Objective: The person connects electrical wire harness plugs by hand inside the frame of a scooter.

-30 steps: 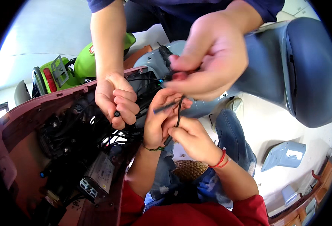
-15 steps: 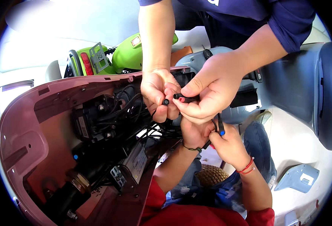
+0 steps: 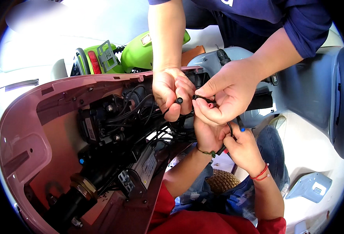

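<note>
My left hand (image 3: 208,137), with a dark green bracelet at its wrist, reaches up beneath the co-worker's hands. Its fingers close on thin black cables, partly hidden behind my right hand. My right hand (image 3: 245,154), wearing a red string bracelet, pinches a black cable connector (image 3: 222,149) beside it. A blue-tipped cable end (image 3: 242,130) sticks out above my right fingers. Just above, the co-worker's one hand (image 3: 172,91) holds a round black plug (image 3: 179,100). Their other hand (image 3: 232,91) grips black connectors, one with a red end (image 3: 210,105).
An open pink scooter body shell (image 3: 97,80) holds black wiring, a motor-like block (image 3: 89,126) and a silver labelled box (image 3: 145,167). Behind stands a green scooter part (image 3: 135,54). A grey-blue scooter body (image 3: 304,93) lies at right, with a grey-blue panel (image 3: 309,187) on the floor.
The whole scene has shifted slightly right in view. The co-worker's two hands have drawn a little apart, separating the plug from the other connectors. My hands keep their hold on the cables.
</note>
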A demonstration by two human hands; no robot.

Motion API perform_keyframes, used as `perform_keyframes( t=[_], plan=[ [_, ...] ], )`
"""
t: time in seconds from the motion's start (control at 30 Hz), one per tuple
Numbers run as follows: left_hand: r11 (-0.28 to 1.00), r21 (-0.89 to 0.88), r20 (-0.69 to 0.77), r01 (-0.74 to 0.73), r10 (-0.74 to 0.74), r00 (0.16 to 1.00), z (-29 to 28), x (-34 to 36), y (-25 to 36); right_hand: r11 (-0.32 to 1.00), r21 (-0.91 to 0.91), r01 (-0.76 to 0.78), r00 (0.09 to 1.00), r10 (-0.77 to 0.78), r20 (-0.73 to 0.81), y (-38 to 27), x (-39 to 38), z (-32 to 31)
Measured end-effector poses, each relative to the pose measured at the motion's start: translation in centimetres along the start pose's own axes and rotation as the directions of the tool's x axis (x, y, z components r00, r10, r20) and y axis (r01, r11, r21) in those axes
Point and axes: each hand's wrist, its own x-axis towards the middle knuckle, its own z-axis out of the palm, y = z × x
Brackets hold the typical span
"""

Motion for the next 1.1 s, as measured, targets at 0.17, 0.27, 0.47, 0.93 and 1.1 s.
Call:
perform_keyframes(
  t=[0.17,0.27,0.47,0.93,1.1],
  plan=[
    [0.997,0.001,-0.16,-0.078,0.077,0.984,1.0,0.2,-0.6,0.997,-0.065,-0.033,0.999,0.032,-0.019,0.5,0.3,0.1],
    [0.986,0.119,-0.171,-0.116,0.136,0.976,1.0,-0.1,-0.5,0.982,-0.16,0.102,0.992,-0.113,-0.059,0.5,0.1,0.2],
    [0.979,0.196,0.013,-0.046,0.044,0.999,-1.0,0.1,-0.1,0.998,-0.031,-0.05,0.999,0.05,-0.02,-0.2,0.4,0.1],
    [0.975,0.164,-0.178,-0.152,0.181,0.967,1.5,-0.5,-0.5,0.998,0.012,-0.055,0.999,0.055,0.005,-0.4,0.5,0.0],
    [0.984,0.138,-0.148,-0.113,0.133,0.98,0.4,-0.4,-0.5,0.996,-0.001,-0.089,0.996,0.089,0.004,-0.3,0.4,0.1]
  ],
)
